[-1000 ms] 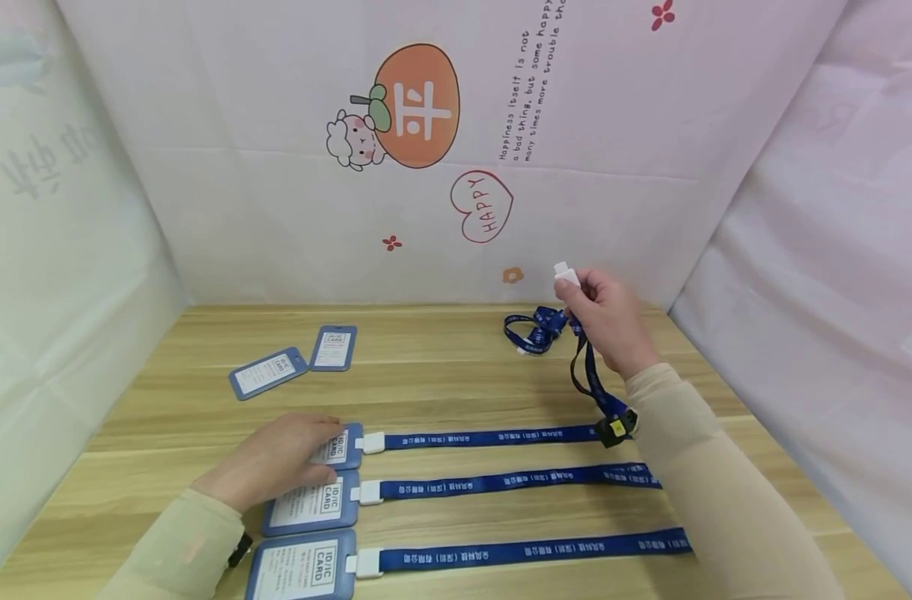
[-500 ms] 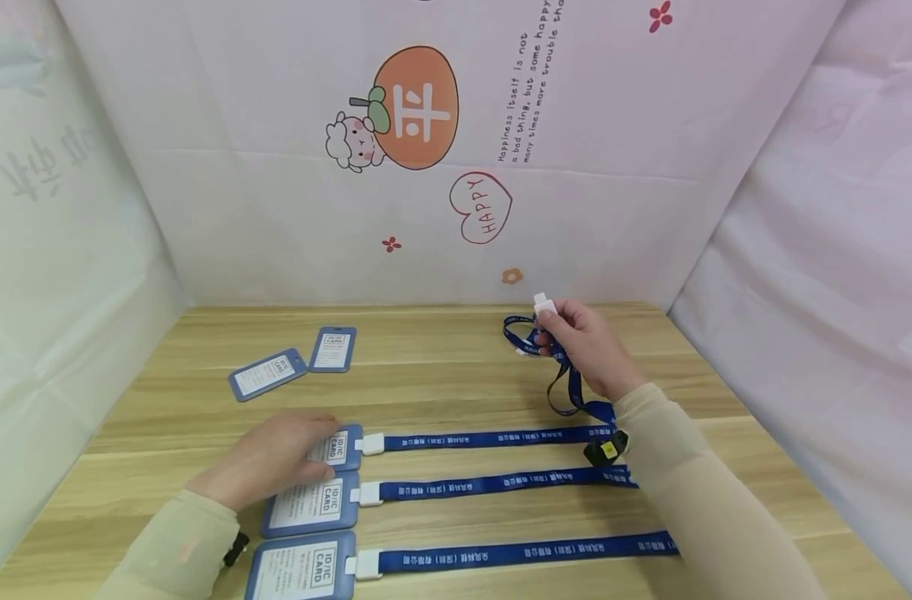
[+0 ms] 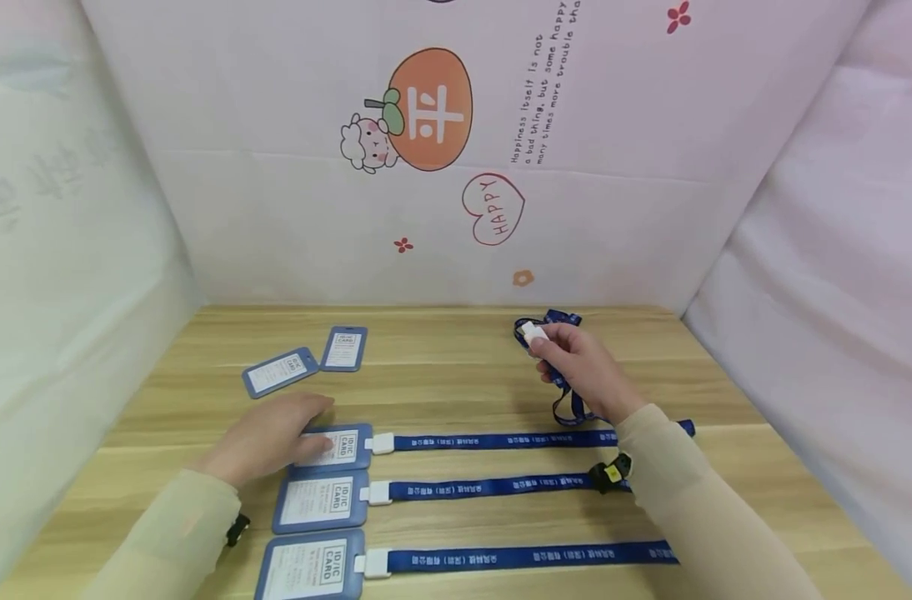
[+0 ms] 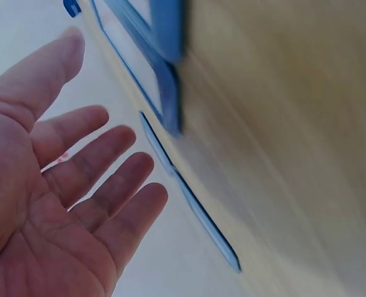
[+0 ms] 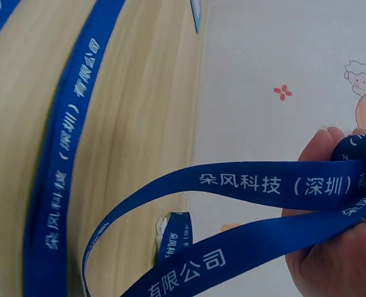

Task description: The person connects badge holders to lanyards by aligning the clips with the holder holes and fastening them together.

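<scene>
My right hand (image 3: pixel 583 367) pinches the white clip (image 3: pixel 533 332) of a blue lanyard (image 5: pixel 251 182), whose printed strap hangs in a loop below the fingers. Over the nearest-to-back of three blue badge holders hovers my left hand (image 3: pixel 268 437), fingers loosely spread and holding nothing. In the left wrist view this hand (image 4: pixel 65 179) is apart from the holders. That top badge holder (image 3: pixel 362 435) is partly covered by it; the middle holder (image 3: pixel 323 500) and front holder (image 3: pixel 312 575) lie below. Each joins a blue strap stretched rightward.
Two loose badge holders, one tilted (image 3: pixel 279 372) and one nearly upright (image 3: pixel 344 348), lie at the back left of the wooden table (image 3: pixel 441 375). Another bundled blue lanyard (image 3: pixel 564 317) lies behind the right hand. White printed cloth (image 3: pixel 291 225) walls the back and sides.
My right hand has come down and slightly left with the lanyard clip. The left hand has lifted off the badge holders a little, its fingers spreading. The head view has shifted slightly.
</scene>
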`<state>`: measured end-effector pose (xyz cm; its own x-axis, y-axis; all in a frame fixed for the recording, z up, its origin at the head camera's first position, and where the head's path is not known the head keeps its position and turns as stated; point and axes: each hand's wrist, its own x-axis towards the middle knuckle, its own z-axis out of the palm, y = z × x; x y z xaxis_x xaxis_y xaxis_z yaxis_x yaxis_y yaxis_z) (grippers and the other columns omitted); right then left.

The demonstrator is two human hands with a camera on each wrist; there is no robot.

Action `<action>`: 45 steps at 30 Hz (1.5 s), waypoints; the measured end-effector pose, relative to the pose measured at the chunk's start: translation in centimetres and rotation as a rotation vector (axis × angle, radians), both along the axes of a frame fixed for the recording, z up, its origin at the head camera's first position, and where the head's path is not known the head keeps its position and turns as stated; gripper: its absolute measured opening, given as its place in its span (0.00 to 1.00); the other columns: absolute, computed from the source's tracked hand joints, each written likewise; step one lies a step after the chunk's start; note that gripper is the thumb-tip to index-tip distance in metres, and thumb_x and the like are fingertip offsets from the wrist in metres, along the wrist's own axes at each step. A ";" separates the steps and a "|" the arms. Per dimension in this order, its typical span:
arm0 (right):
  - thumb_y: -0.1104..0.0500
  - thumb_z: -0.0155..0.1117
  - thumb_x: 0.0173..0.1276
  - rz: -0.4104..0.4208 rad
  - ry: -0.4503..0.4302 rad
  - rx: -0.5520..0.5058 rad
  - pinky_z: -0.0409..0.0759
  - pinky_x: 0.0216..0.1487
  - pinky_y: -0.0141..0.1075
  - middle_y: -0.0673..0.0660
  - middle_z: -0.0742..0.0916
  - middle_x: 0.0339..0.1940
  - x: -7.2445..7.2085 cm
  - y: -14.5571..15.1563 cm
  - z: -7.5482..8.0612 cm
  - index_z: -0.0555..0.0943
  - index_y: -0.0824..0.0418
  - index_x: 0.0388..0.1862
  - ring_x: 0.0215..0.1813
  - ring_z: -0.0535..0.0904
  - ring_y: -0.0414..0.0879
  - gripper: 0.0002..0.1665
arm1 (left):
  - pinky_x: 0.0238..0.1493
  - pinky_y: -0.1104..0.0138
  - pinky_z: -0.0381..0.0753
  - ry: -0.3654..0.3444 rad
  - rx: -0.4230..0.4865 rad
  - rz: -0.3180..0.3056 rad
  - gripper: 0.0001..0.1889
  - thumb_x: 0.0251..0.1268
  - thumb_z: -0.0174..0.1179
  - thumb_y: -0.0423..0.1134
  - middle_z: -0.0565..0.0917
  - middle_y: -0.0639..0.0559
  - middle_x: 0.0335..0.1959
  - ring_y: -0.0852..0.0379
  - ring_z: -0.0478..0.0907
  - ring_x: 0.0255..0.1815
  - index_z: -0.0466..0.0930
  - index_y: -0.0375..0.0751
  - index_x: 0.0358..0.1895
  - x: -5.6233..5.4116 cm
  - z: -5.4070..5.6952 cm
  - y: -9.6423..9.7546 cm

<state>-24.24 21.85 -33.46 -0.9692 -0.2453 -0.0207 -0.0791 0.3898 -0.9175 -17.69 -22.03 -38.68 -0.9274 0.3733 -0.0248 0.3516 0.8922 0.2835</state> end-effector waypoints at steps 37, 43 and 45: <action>0.49 0.61 0.81 0.108 -0.025 0.071 0.88 0.45 0.37 0.62 0.85 0.49 1.5 -0.3 -1.2 0.76 0.68 0.62 0.44 0.83 0.51 0.25 | 0.75 0.34 0.64 -0.040 -0.087 0.204 0.40 0.80 0.55 0.51 0.62 0.19 0.75 0.22 0.63 0.74 0.56 0.18 0.76 -7.7 -1.8 -6.1; 0.48 0.62 0.80 0.101 -0.032 0.070 0.88 0.46 0.37 0.62 0.85 0.49 1.4 -0.5 -1.4 0.76 0.66 0.61 0.44 0.83 0.52 0.25 | 0.74 0.35 0.66 -0.043 -0.120 0.178 0.35 0.80 0.54 0.47 0.65 0.19 0.73 0.22 0.65 0.73 0.61 0.20 0.75 -7.8 -1.8 -6.3; 0.48 0.62 0.80 0.101 -0.029 0.073 0.88 0.46 0.37 0.62 0.85 0.49 1.4 -0.5 -1.4 0.77 0.66 0.61 0.44 0.83 0.52 0.25 | 0.73 0.35 0.68 -0.038 -0.122 0.165 0.33 0.79 0.55 0.45 0.68 0.20 0.71 0.23 0.68 0.71 0.64 0.20 0.73 -7.8 -1.7 -6.4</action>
